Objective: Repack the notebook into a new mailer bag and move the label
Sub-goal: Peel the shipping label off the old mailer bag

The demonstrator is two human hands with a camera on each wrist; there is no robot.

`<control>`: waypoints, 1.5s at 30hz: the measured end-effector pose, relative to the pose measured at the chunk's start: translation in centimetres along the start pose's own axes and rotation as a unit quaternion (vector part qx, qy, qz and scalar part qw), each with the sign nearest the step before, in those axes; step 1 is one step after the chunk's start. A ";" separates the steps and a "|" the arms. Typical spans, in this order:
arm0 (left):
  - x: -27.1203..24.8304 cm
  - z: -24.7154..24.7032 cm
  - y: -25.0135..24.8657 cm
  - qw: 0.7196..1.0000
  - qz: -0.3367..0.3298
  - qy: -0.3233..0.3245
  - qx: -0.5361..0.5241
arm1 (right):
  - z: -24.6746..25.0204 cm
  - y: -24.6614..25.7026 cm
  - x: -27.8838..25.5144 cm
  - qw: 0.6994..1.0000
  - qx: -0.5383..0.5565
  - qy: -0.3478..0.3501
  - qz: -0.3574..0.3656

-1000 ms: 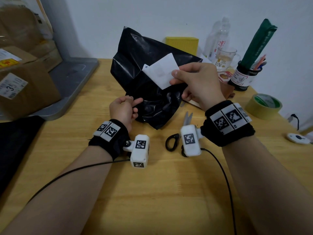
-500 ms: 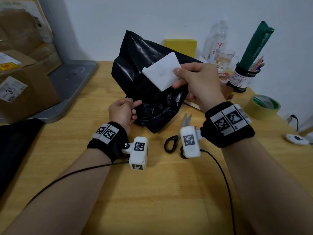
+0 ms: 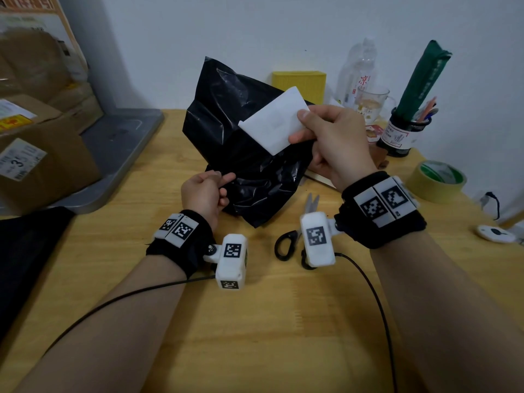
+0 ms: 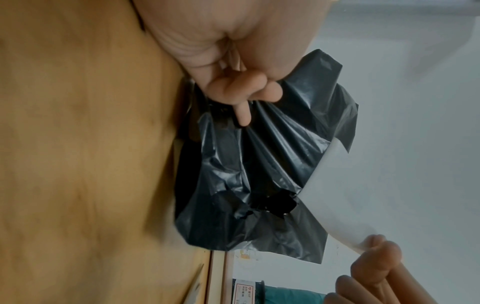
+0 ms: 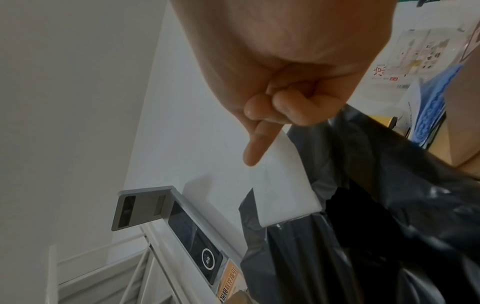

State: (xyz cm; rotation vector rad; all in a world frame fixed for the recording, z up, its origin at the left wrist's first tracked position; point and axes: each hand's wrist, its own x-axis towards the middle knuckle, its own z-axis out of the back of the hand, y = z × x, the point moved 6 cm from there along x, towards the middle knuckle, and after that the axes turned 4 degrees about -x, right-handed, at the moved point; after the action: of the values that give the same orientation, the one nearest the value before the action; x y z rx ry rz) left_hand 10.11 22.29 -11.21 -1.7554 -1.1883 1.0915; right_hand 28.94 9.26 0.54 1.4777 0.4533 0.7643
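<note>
A crumpled black mailer bag (image 3: pixel 243 143) stands up from the wooden table (image 3: pixel 255 321), with a torn hole low on it in the left wrist view. My left hand (image 3: pixel 208 188) grips the bag's lower left edge (image 4: pixel 259 148). My right hand (image 3: pixel 326 137) pinches a white label (image 3: pixel 276 123) by its right corner and holds it partly peeled, one end still stuck to the bag (image 5: pixel 363 226). The label (image 5: pixel 283 185) shows its blank side. A light flat thing, perhaps the notebook (image 3: pixel 319 177), lies mostly hidden behind the bag.
Scissors (image 3: pixel 295 234) lie on the table between my wrists. A tape roll (image 3: pixel 436 180), a pen jar (image 3: pixel 402 134), a glass mug (image 3: pixel 371 103) and a yellow box (image 3: pixel 299 83) stand at the back right. Cardboard boxes (image 3: pixel 39 154) sit left, a black sheet (image 3: pixel 25 259) near left.
My right hand has drawn the label a little further up and to the right off the bag. The left hand keeps its hold on the bag's edge.
</note>
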 end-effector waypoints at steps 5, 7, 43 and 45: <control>0.0 0.0 0.1 1.000 0.004 0.000 -0.004 | 0.1 0.2 0.1 1.000 0.007 -0.008 0.005; 0.0 0.1 0.1 1.000 0.002 -0.001 -0.006 | 0.1 0.1 0.2 1.000 0.015 -0.011 -0.001; 0.2 -0.1 0.1 1.000 0.008 -0.006 -0.015 | 1.0 1.3 0.0 0.995 0.060 -0.070 0.024; 0.2 -0.1 0.2 1.000 0.010 -0.006 -0.017 | 1.0 1.2 0.1 0.995 0.073 -0.069 0.021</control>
State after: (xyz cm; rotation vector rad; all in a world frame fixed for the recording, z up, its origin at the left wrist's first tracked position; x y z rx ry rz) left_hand 10.27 22.40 -11.37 -1.7908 -1.2060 1.1018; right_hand 29.44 8.52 1.83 1.6694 0.3802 0.6678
